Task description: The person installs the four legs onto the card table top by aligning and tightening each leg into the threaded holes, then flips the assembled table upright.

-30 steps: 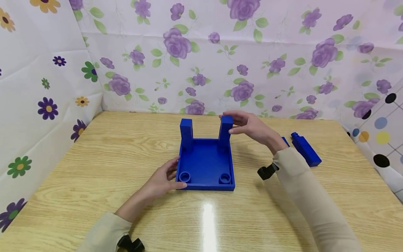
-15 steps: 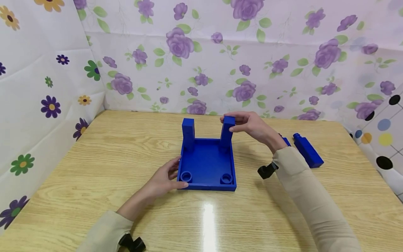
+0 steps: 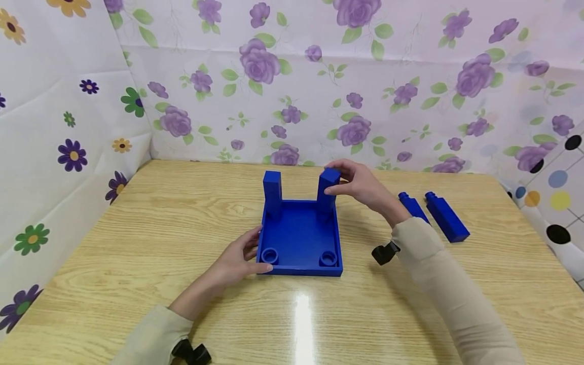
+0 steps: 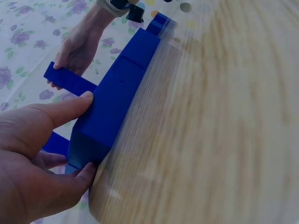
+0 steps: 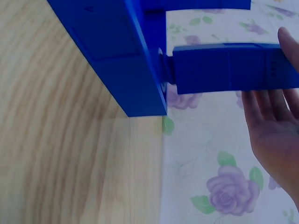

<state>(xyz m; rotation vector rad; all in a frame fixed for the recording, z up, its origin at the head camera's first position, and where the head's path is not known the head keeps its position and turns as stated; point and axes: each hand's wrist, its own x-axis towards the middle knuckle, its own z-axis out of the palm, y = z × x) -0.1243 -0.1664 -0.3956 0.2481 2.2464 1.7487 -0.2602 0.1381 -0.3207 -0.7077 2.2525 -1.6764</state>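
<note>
The near-left corner of a square, shallow, blue tray-like base (image 3: 301, 235), apparently plastic, is being gripped by the left hand (image 3: 234, 261) at eight o'clock from the base's centre, with the thumb lying over the front rim. At one o'clock, the top of an upright blue square-section leg (image 3: 325, 203) is being pinched between the thumb and fingers of the right hand (image 3: 358, 186).

In the right wrist view, a narrow blue neck (image 5: 168, 69) is showing between this leg and the base, and the leg is standing askew to the base's sides. It is therefore judged that the leg is being screwed in and is not yet sitting fully home. The next move is probably calling for more turning, with the leg held upright and the base being braced at its corner; cross-threading would be risked by a tilt.

At eleven o'clock, a matching blue leg (image 3: 272, 192) is standing square. One blue ring socket (image 3: 269, 256) at seven o'clock and another ring socket (image 3: 328, 258) at five are sitting unfilled. Farther out, between two and three o'clock, an inner loose blue leg (image 3: 413, 208), partly covered by the beige right sleeve (image 3: 447, 284), and an outer loose blue leg (image 3: 446, 218) are lying on the wood-grain table (image 3: 182, 203), apparently intended for those sockets.
</note>
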